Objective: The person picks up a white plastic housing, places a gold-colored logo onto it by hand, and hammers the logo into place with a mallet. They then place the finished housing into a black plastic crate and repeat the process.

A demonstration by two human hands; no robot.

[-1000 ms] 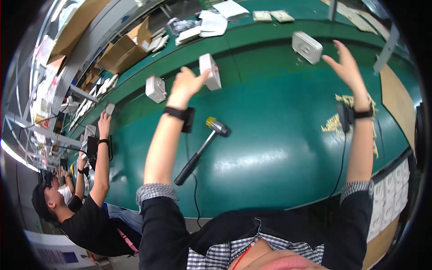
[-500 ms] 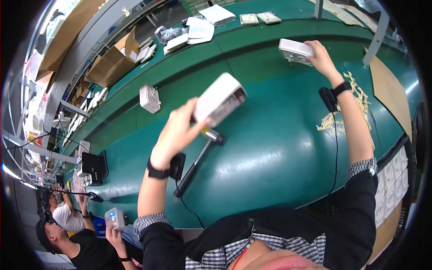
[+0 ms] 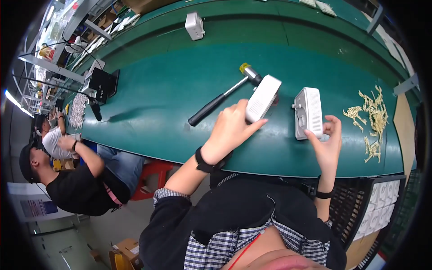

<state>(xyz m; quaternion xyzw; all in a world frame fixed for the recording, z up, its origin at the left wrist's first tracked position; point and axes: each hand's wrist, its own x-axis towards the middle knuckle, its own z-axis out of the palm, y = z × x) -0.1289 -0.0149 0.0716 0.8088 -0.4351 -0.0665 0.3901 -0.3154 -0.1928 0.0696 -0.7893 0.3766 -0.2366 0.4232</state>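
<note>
My left hand (image 3: 230, 130) grips a white plastic housing (image 3: 265, 96), box-shaped with a slotted face, tilted above the table. To its right, my right hand (image 3: 327, 143) has its thumb and fingers around the lower end of a second white housing (image 3: 315, 105). This one stands on end, with a round recess in its left-facing side. A small gap separates the two housings. Just behind the left one lies a mallet (image 3: 220, 100) with a black grip, a metal shaft and a yellow-tipped head; the housing is close to its head.
A third white housing (image 3: 194, 25) stands at the back. Small pale yellow parts (image 3: 375, 112) lie in a loose pile at right. A black device (image 3: 101, 84) is on the left of the green table (image 3: 157, 130). Co-workers (image 3: 76, 180) sit at left; a black crate (image 3: 355, 202) holds white parts below right.
My right hand has brought its housing from the far right of the table in close, beside the left one. My left hand still holds its housing, now turned differently. The view has shifted too.
</note>
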